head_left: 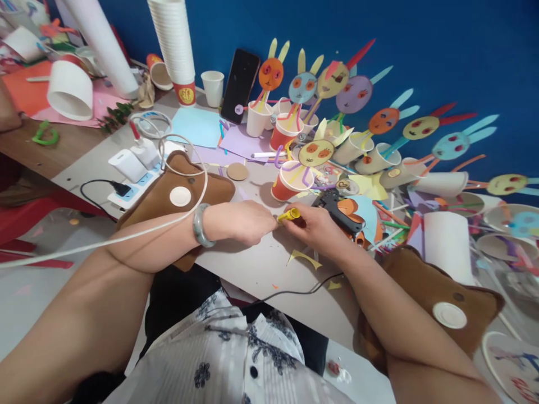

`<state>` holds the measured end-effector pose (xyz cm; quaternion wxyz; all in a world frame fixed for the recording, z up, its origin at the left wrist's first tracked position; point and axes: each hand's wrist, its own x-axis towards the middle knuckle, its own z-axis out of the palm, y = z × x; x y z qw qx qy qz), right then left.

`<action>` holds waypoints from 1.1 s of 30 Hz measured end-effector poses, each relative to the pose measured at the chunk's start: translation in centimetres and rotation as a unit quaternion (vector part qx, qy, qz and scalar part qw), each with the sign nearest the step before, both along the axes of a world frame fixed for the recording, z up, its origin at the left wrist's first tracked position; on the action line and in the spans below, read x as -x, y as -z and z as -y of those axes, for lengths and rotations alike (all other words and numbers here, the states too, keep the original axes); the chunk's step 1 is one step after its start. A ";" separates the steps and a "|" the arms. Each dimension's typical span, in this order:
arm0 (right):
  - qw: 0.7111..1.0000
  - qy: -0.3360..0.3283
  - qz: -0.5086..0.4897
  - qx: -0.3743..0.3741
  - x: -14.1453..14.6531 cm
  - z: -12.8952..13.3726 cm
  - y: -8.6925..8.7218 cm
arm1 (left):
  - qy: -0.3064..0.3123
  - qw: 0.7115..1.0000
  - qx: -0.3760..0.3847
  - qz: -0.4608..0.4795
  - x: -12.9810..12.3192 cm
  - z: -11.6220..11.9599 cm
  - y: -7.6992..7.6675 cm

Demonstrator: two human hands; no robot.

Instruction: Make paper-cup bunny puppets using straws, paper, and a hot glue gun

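Observation:
My right hand (309, 224) is closed round a small yellow rolled piece (289, 214), which looks like paper, at the middle of the table. Beside it, my left hand (252, 223) has its fingers curled toward the yellow piece's left end; what they pinch, if anything, is hidden. A grey bangle (204, 225) is on my left wrist. Just beyond my hands stands a red and white paper cup (290, 180) with a yellow rabbit face (315, 152) on it. A black glue gun (339, 210) lies right behind my right hand.
Several cups with rabbit faces line the blue wall. A tall cup stack (174, 50), a phone (240, 85) and a power strip (137, 189) with cables are at the left. Brown cushions (438, 292) lie under my forearms. Yellow paper scraps (305, 258) lie near my right hand.

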<state>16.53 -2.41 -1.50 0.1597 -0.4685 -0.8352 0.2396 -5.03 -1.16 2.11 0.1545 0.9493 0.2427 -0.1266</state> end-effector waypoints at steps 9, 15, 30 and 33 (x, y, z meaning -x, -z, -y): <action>0.998 0.046 -0.021 -0.042 -0.9 -0.3 0.3 | -0.006 1.000 0.008 -0.024 0.0 0.2 -1.5; 0.996 0.056 -0.064 -0.018 -1.6 -0.2 -0.8 | -0.013 1.000 0.016 -0.009 -0.1 0.3 -1.6; 0.996 0.029 0.025 -0.083 -1.8 -0.5 0.0 | -0.004 0.999 0.017 -0.045 -0.1 0.3 -2.2; 0.995 0.042 -0.023 -0.091 -2.1 -0.3 -0.6 | -0.010 0.999 0.021 -0.036 -0.1 0.3 -2.0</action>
